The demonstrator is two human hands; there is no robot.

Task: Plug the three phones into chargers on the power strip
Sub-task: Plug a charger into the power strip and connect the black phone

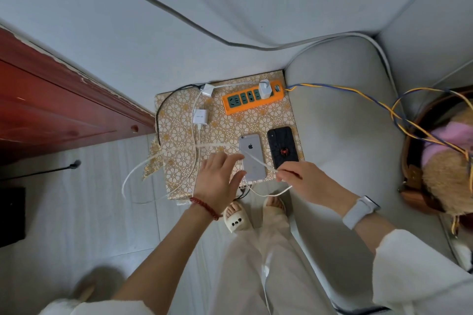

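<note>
We see two phones lying face down, side by side, on the near right part of the desk point(179, 120), which carries a gold floral cover: a silver phone point(252, 155) and, just right of it, a black phone point(282, 147) with a red spider mark. The orange power strip point(253, 97) lies at the far edge of the desk, with one white charger point(265, 88) plugged in near its right end. Two more white chargers lie unplugged on the desk: one point(207, 90) left of the strip, another point(199, 117) nearer to us. The right hand point(302, 181) pinches a white cable point(256, 158) that crosses the silver phone. The left hand point(220, 181) rests with straight, spread fingers beside the silver phone, holding nothing. A grey sofa point(345, 123) adjoins the desk on the right.
</note>
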